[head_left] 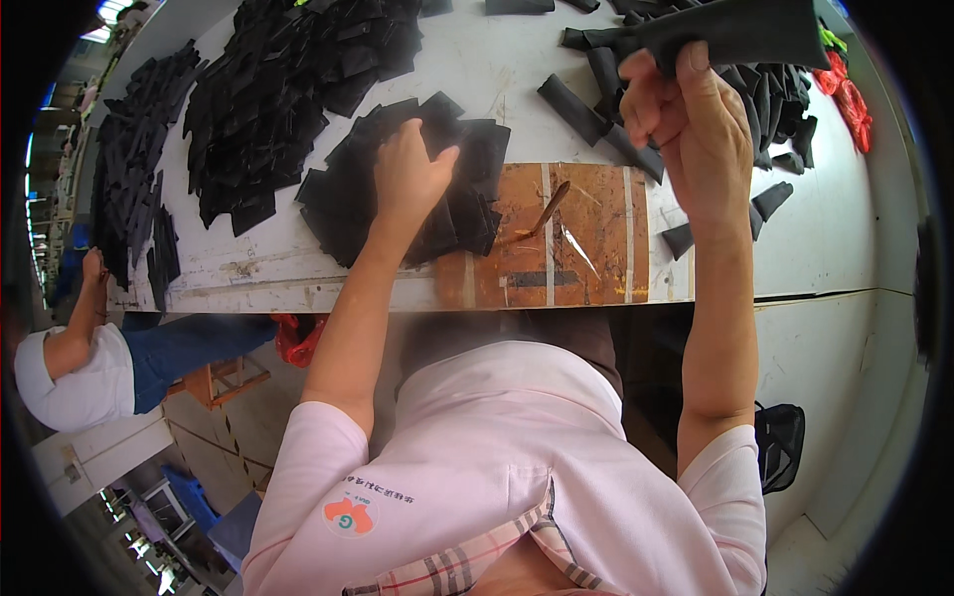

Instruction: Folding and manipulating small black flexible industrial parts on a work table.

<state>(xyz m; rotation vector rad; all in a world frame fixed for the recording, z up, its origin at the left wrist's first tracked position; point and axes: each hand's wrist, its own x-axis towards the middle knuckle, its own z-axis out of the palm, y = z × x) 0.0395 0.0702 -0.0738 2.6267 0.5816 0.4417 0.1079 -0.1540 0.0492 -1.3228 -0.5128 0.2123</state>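
My right hand (701, 139) is raised over the right side of the table, its fingers and thumb closed on a black tube-like piece (750, 38). That piece is wide at its right end and reaches left across the loose tubes below. My left hand (412, 169) lies on a near heap of flat black pieces (343, 184), thumb spread from the forefinger; its other fingers are partly hidden. Beside this heap is a brown board (606, 219) with pale tape strips. On it rest a thin brown stick (553, 207) and a shiny narrow sliver (578, 248).
More flat black pieces form a large heap (253, 119) at the back left, and a narrower one (134, 149) runs along the far left. Several black tubes (576, 107) lie at the right, near a red plastic bag (847, 99). Another person (84, 372) is at the left.
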